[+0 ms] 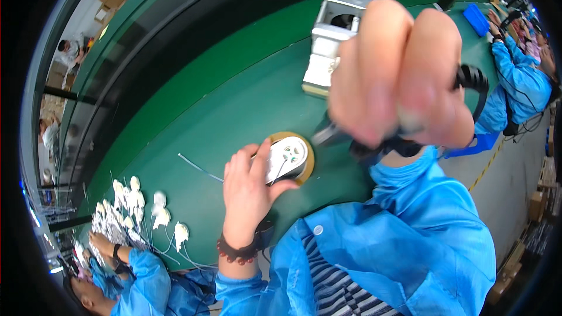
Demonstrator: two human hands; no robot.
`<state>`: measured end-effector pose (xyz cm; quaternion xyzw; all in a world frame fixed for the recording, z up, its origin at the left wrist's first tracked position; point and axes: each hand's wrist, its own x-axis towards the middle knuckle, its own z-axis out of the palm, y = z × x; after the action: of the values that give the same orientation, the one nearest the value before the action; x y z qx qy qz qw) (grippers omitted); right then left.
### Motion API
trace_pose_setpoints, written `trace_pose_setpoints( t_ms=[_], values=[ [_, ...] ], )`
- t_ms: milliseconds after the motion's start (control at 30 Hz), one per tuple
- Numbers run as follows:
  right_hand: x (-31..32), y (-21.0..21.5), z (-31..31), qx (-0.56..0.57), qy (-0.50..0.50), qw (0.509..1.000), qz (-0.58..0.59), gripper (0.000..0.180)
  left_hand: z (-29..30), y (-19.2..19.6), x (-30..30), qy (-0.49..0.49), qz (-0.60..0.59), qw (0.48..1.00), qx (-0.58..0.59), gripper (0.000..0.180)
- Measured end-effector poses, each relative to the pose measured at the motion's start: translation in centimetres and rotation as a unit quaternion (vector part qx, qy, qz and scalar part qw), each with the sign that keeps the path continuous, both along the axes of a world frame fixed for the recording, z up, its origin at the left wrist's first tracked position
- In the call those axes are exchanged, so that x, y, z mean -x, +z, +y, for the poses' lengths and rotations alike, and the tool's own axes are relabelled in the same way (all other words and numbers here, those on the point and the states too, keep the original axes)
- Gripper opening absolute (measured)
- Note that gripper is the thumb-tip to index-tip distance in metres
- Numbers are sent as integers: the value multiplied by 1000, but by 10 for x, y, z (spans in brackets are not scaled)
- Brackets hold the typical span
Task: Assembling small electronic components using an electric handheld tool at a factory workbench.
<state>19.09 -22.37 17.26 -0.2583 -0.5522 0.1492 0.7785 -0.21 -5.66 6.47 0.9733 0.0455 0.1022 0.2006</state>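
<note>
The white, oblong, seemingly plastic housing (288, 157) lies on a tan round base (309, 167) on the green table (234, 111) at the left hand's (247, 192) two o'clock, its fingers gripping the probably light, stiff piece aptly by the rim, the right hand's (404, 76) fingers closed round a blurred dark tool (332, 136).

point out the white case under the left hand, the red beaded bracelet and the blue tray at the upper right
White case (284, 160): head view, on its top face
Bracelet (237, 260): head view, on its red beads
Blue tray (476, 20): head view, mid-surface
</note>
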Motion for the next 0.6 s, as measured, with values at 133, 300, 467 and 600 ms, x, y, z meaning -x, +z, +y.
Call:
trace_pose_setpoints(
  t_ms=[133,300,467,600],
  values=[
    [-2,-34,-13,172,-186,954,-158,21,3,-3,0,9,-1,1000,-1,79],
    [14,-65,-23,155,-226,962,-20,49,9,-7,3,-33,-29,999,-13,80],
    [20,-118,-22,370,-169,908,105,43,23,-1,20,-53,-138,989,27,53],
    [18,-106,-23,398,-214,892,-10,36,13,49,85,-126,-306,938,107,36]
  ],
)
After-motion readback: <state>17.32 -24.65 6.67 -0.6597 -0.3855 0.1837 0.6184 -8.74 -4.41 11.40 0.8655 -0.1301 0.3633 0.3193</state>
